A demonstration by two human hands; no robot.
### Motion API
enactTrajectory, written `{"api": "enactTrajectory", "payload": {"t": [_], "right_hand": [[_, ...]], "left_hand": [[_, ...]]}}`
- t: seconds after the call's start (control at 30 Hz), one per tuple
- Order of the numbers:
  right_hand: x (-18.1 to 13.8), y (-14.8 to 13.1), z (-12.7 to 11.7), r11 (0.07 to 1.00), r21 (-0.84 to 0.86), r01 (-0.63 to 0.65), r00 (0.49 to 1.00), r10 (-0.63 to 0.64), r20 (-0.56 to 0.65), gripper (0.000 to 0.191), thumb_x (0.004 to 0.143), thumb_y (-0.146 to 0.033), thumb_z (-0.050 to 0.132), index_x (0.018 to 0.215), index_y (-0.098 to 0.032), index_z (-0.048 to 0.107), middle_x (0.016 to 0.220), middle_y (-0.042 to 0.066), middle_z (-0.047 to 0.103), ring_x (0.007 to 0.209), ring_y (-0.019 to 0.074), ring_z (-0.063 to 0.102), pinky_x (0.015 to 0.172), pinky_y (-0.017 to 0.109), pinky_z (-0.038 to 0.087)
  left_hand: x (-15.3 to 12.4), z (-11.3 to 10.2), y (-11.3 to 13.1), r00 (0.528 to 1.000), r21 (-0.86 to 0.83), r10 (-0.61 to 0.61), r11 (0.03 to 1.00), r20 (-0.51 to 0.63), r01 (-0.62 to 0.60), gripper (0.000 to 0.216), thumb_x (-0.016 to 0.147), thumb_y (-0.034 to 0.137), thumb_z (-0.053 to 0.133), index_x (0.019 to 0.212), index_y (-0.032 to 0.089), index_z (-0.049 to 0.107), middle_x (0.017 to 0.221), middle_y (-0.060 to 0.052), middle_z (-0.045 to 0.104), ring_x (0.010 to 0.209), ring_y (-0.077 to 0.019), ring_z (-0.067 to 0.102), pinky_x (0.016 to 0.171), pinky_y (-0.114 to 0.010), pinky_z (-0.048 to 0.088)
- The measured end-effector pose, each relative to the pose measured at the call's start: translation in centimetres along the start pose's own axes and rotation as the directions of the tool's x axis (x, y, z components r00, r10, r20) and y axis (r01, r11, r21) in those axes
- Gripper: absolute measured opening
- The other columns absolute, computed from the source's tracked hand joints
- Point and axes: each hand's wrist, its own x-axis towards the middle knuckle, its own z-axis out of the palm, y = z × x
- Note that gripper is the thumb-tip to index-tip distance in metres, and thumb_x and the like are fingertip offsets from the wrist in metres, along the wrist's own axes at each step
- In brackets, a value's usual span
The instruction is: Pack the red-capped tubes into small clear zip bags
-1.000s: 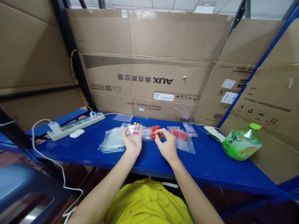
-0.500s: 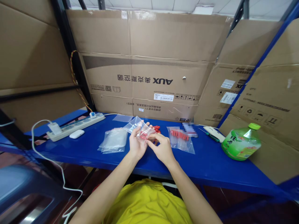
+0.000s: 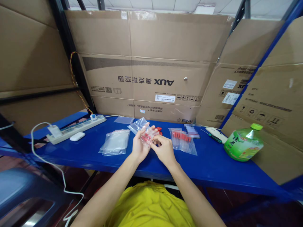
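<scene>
A clear plastic bag [image 3: 139,125] with small red pieces inside lies across my left hand [image 3: 140,145], whose fingers curl round it from beneath. My right hand [image 3: 163,148] pinches the bag's near right edge between thumb and forefinger. Just behind my hands, a few loose red pieces [image 3: 159,130] sit on the blue table, partly hidden by my fingers. To the left is a stack of flat clear zip bags [image 3: 115,142]. On the right lie filled clear bags [image 3: 181,141] with a row of red pieces in them.
A white power strip [image 3: 78,128] with a plugged-in charger and a white earbud case [image 3: 77,136] are on the left. At the right stand a green bottle [image 3: 244,143] and a white-and-green tool [image 3: 216,135]. Cardboard sheets [image 3: 151,41] wall the table [image 3: 208,167].
Both hands stay at nearly the same spot, still on the bag. The bag has shifted slightly to the right, and the fingers have adjusted a little.
</scene>
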Motion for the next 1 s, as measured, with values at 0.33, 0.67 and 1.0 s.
{"api": "enactTrajectory", "payload": {"t": [0.33,0.67,1.0], "right_hand": [[0.6,1.5,-1.8,0.932,-0.354,-0.08,0.996,0.064,-0.055,0.019,0.093,-0.017,0.061,0.105,-0.023,0.074,0.085,0.002,0.069,0.081,0.0204,0.065,0.074,0.03,0.047],[-0.2,2.7,-1.1,0.814,-0.581,0.021,0.982,0.092,0.164,0.032,0.094,-0.021,0.071,0.126,-0.025,0.07,0.115,0.009,0.063,0.108,0.0276,0.062,0.084,0.036,0.055],[1.0,1.6,0.0,0.695,-0.715,0.083,0.973,0.098,0.208,0.02,0.096,-0.012,0.063,0.11,-0.023,0.072,0.115,0.013,0.062,0.108,0.0292,0.058,0.076,0.037,0.057]], "left_hand": [[1.6,-1.4,0.9,0.956,-0.22,0.109,0.96,-0.272,-0.172,0.045,0.085,0.011,0.055,0.127,0.017,0.067,0.107,-0.009,0.077,0.094,-0.0201,0.076,0.094,-0.036,0.062],[-0.1,-0.2,1.0,0.986,-0.269,0.167,0.951,0.03,-0.153,0.052,0.088,0.018,0.053,0.139,0.022,0.065,0.124,-0.01,0.075,0.115,-0.0235,0.073,0.109,-0.043,0.055],[-0.2,0.0,0.8,0.988,-0.249,0.137,0.962,0.069,-0.116,0.052,0.09,0.02,0.053,0.141,0.025,0.063,0.13,-0.011,0.074,0.118,-0.0246,0.072,0.11,-0.045,0.055]]}}
